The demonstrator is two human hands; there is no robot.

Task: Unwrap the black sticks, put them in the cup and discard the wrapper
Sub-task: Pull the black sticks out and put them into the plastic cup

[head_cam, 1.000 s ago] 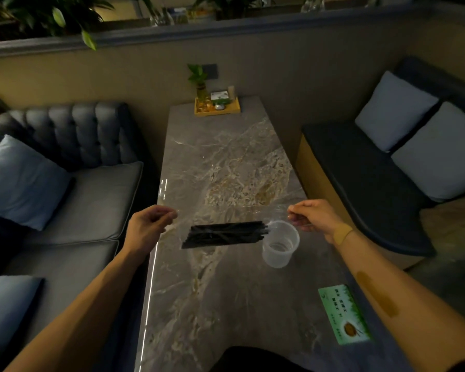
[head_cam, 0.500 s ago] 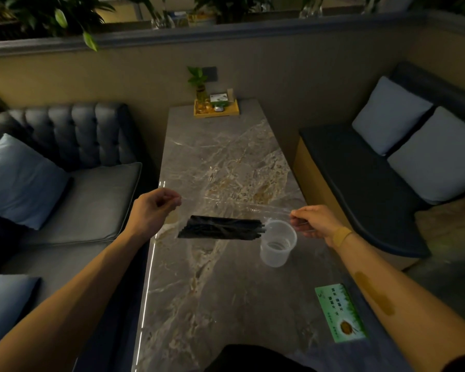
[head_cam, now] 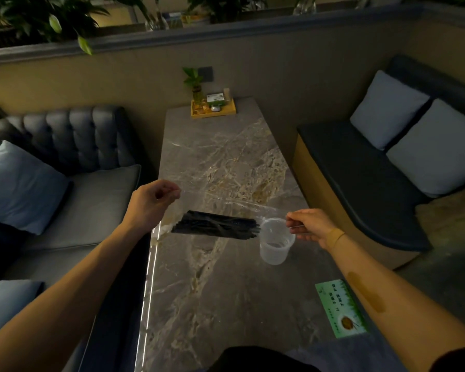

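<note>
Black sticks (head_cam: 216, 226) hang in wrapper (head_cam: 226, 201) between both hands' pinching fingers (head_cam: 175, 193).

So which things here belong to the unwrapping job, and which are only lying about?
Part of the job:
- black sticks
- clear wrapper, stretched between the left hand and the right hand
- cup

Just lying about:
- yellow tray at the far end of the table
- green card
- cushions

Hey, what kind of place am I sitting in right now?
Probably a cafe or restaurant booth: a long marble table between a tufted sofa and a cushioned bench, with a condiment tray at the far end.
</note>
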